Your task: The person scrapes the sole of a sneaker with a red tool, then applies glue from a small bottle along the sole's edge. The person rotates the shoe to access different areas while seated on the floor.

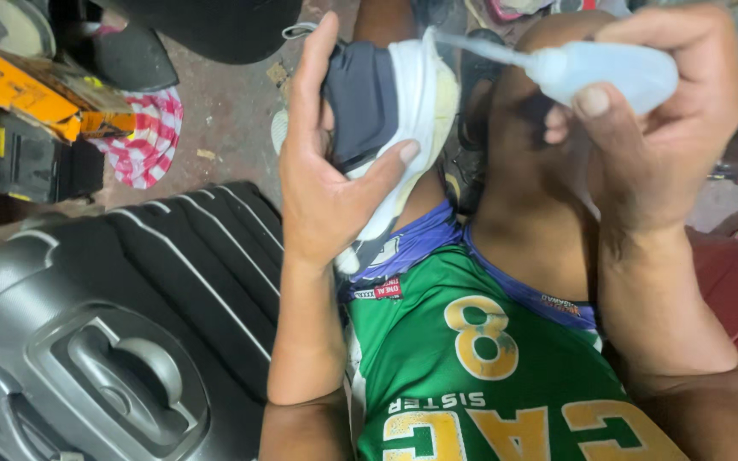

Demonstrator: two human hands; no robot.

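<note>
1. While the left hand (322,183) wraps around a shoe (390,107), its thumb presses the white sole edge and its fingers run up the far side, so the shoe is grasped firmly above the person's lap.
2. At 2 o'clock from that shoe, the right hand (659,128) is clenched around a small translucent squeeze bottle (612,72), thumb on its belly.
3. From the bottle a long thin nozzle (480,49) points toward 9 o'clock, and its tip meets the top of the white sole.
4. The shoe shows a dark navy upper and a white, slightly yellowed sole, tilted with the sole facing the bottle.
5. At 6 o'clock lie green shorts (480,358) with purple trim and yellow lettering.
6. Toward 8 o'clock sits a dark grey ribbed suitcase (121,341) with a recessed handle.
7. At 10 o'clock, on the floor (232,111), rest a red-and-white checked cloth (147,141) and a yellow box (19,85).
</note>
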